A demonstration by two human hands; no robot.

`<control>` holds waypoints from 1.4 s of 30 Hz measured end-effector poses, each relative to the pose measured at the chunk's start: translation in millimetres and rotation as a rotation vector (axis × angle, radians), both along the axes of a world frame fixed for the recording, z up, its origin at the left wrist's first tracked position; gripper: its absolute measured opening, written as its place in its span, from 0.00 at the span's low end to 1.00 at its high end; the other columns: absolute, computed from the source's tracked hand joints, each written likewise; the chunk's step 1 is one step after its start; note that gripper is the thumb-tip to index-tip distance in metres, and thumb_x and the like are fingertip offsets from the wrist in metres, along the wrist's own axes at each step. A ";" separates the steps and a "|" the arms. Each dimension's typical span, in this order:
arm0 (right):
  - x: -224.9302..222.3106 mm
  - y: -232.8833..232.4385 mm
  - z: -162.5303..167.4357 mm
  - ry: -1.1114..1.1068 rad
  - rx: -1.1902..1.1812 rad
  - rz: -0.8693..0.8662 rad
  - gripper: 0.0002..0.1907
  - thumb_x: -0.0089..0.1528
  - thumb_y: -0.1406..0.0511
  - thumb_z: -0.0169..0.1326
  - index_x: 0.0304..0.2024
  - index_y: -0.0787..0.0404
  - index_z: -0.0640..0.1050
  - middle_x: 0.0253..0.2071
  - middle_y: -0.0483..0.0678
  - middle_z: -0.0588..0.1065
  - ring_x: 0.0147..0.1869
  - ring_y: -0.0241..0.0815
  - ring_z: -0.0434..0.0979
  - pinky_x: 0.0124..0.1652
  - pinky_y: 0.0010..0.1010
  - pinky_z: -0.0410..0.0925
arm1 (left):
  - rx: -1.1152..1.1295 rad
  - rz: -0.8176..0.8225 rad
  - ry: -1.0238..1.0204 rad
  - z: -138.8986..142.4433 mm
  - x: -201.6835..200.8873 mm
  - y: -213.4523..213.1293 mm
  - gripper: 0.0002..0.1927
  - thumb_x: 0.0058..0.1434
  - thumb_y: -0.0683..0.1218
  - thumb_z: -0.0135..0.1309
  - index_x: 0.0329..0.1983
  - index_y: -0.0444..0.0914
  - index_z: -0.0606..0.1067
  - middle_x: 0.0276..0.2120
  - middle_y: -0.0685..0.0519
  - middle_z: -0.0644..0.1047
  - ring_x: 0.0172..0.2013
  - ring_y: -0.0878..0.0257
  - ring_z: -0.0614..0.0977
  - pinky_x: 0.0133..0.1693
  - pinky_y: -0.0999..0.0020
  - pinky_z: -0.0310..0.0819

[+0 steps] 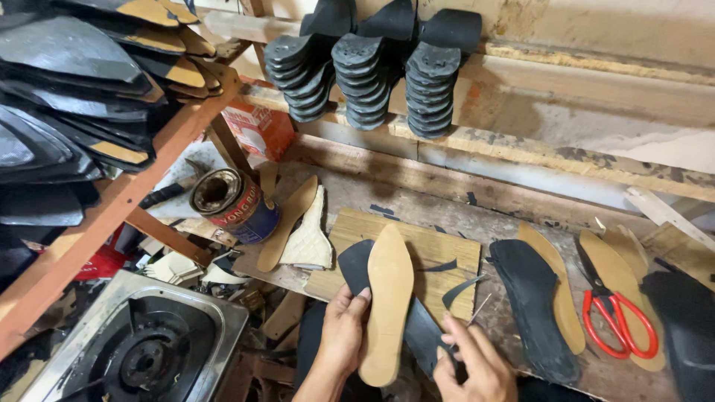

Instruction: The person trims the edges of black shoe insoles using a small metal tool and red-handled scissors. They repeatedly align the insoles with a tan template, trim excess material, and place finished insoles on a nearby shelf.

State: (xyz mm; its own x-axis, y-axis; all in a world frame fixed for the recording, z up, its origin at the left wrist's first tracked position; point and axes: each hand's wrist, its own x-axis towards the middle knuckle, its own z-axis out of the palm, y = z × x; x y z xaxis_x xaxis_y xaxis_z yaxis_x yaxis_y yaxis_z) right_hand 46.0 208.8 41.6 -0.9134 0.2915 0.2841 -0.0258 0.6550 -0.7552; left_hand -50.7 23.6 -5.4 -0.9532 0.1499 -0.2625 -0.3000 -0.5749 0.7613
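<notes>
Cluttered bench: scissors, tin near insole.

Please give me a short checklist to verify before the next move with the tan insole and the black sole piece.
1. Left hand grips tan insole: ok.
2. Black sole piece lies behind the insole: ok.
3. Right hand holds a thin blade-like tool: cannot tell what kind.
4. Fingers away from the tool tip: cannot tell.
5. Red scissors lie apart on the bench, at the right: ok.
6. Glue can lies tipped on its side: not ok.
</notes>
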 end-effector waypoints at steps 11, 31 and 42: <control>-8.3 -10.8 -42.3 0.024 0.075 0.120 0.18 0.54 0.57 0.65 0.42 0.60 0.82 0.40 0.53 0.82 0.46 0.48 0.81 0.44 0.37 0.73 | -0.105 -0.176 -0.040 3.6 21.6 41.6 0.16 0.67 0.41 0.47 0.55 0.36 0.78 0.39 0.53 0.83 0.35 0.67 0.83 0.36 0.70 0.78; -24.1 39.2 -52.2 -0.098 -0.389 0.107 0.23 0.62 0.61 0.60 0.55 0.69 0.76 0.47 0.49 0.79 0.49 0.35 0.79 0.46 0.27 0.73 | -0.005 -0.246 0.024 41.0 12.8 37.3 0.17 0.67 0.49 0.44 0.55 0.37 0.72 0.43 0.54 0.83 0.35 0.67 0.85 0.35 0.71 0.82; 0.7 57.1 -40.3 -0.379 -0.848 0.363 0.28 0.59 0.64 0.60 0.62 0.63 0.73 0.48 0.47 0.83 0.50 0.30 0.82 0.48 0.24 0.75 | -0.276 -0.061 0.085 32.1 -9.3 40.3 0.15 0.60 0.40 0.57 0.51 0.37 0.72 0.37 0.53 0.83 0.31 0.66 0.84 0.28 0.70 0.79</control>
State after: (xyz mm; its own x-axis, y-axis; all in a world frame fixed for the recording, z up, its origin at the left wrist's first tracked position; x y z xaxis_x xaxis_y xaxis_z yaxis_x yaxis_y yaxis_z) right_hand 46.7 265.9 1.3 -0.9746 -0.0519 -0.2177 0.2221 -0.1048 -0.9694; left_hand -60.0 63.9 26.8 -0.9650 0.1412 -0.2212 -0.2562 -0.3257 0.9101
